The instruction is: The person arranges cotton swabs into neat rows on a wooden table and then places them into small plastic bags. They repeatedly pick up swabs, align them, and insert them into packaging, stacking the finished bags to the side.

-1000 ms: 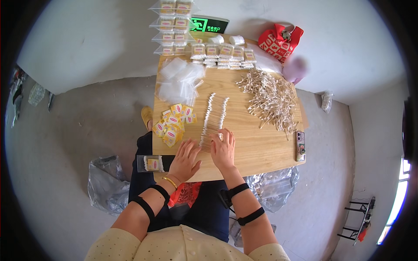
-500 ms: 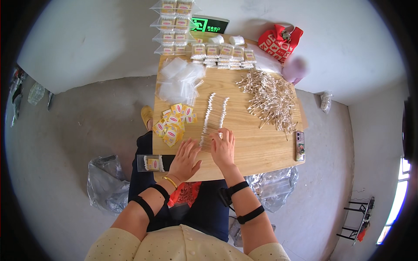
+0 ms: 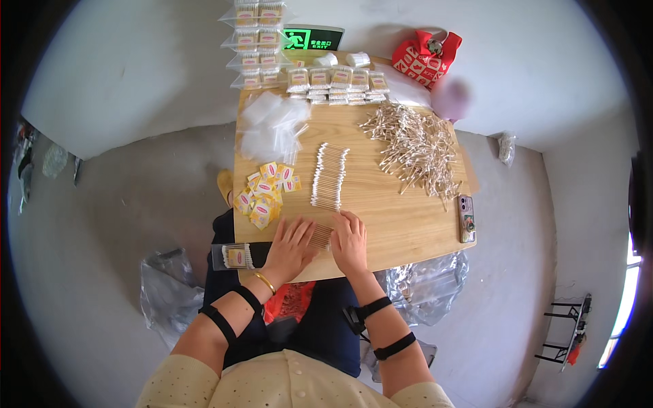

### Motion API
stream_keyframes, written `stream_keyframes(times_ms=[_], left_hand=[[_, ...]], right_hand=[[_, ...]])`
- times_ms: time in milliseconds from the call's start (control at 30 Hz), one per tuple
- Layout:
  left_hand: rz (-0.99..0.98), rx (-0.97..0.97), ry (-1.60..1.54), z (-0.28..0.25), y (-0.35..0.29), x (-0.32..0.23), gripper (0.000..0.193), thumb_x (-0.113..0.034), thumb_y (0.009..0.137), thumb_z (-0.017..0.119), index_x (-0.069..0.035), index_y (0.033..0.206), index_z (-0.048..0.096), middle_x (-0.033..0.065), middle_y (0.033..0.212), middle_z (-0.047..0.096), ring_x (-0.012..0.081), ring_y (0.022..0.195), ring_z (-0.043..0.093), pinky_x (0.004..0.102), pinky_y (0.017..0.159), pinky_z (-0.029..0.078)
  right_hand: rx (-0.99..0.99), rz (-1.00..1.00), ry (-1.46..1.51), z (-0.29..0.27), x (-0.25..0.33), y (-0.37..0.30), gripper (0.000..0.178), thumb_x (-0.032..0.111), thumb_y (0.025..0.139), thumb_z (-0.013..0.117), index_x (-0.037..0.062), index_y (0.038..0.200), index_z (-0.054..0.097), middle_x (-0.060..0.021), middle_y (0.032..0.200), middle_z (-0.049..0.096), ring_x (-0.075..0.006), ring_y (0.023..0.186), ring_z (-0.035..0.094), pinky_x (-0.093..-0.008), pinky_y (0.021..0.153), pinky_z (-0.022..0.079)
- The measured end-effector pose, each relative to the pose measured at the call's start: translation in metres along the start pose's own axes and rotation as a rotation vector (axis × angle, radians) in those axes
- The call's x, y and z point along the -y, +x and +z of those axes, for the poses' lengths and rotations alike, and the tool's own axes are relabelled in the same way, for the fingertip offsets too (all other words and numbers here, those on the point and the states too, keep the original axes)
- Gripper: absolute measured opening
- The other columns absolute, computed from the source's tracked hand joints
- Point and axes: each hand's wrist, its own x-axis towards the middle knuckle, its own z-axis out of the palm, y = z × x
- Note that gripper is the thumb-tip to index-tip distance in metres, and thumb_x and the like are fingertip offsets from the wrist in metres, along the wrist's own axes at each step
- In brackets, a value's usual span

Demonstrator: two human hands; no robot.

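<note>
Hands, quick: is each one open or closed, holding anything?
Left hand: open, at the left side of the near bunch of thin brown-stemmed cotton swabs.
Right hand: curled at their right side; whether its grip is closed can't be told.

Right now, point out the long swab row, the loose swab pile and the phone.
Long swab row [image 3: 330,177]: head view, on the sticks mid-row.
Loose swab pile [image 3: 417,148]: head view, middle of the heap.
Phone [image 3: 466,218]: head view, on its back, near the middle.
</note>
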Motion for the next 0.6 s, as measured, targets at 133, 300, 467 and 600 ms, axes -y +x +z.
stream_keyframes(times_ms=[133, 300, 467, 600], left_hand=[[-0.007, -0.045, -0.098, -0.003, -0.007, -0.003, 0.077, -0.051, 0.103, 0.052, -0.002, 0.159, 0.035, 0.0153, 0.161, 0.038, 0.0350, 0.153, 0.031, 0.0578, 0.128, 0.016], [-0.101, -0.066, -0.019, -0.008, -0.005, 0.007, 0.085, -0.059, 0.103, 0.046, 0.000, 0.161, 0.031, 0.0168, 0.166, 0.031, 0.0348, 0.158, 0.022, 0.0590, 0.128, 0.011], [-0.055, 0.017, 0.071, 0.000, -0.002, 0.007, 0.099, -0.071, 0.101, 0.035, 0.007, 0.161, 0.024, 0.0204, 0.171, 0.021, 0.0332, 0.161, 0.013, 0.0586, 0.129, 0.003], [-0.068, -0.008, 0.004, 0.009, 0.000, 0.002, 0.097, -0.068, 0.102, 0.035, 0.008, 0.161, 0.023, 0.0246, 0.170, 0.021, 0.0351, 0.161, 0.014, 0.0594, 0.129, 0.002]], right_hand=[[0.048, -0.030, -0.051, 0.001, 0.006, -0.029, 0.064, 0.022, 0.095, 0.065, -0.0022, 0.150, 0.045, -0.0223, 0.155, 0.045, -0.0406, 0.147, 0.038, -0.0534, 0.125, 0.027], [0.141, 0.011, -0.157, 0.003, 0.020, -0.047, 0.082, 0.037, 0.097, 0.064, -0.0024, 0.160, 0.028, -0.0250, 0.167, 0.027, -0.0391, 0.157, 0.024, -0.0524, 0.129, 0.018], [0.101, -0.015, -0.259, 0.029, 0.017, -0.042, 0.084, 0.043, 0.099, 0.060, -0.0033, 0.161, 0.026, -0.0285, 0.167, 0.024, -0.0410, 0.159, 0.020, -0.0532, 0.129, 0.016], [0.097, -0.013, -0.317, 0.046, 0.018, -0.043, 0.083, 0.043, 0.098, 0.056, -0.0035, 0.161, 0.026, -0.0294, 0.168, 0.023, -0.0414, 0.159, 0.017, -0.0548, 0.129, 0.014]])
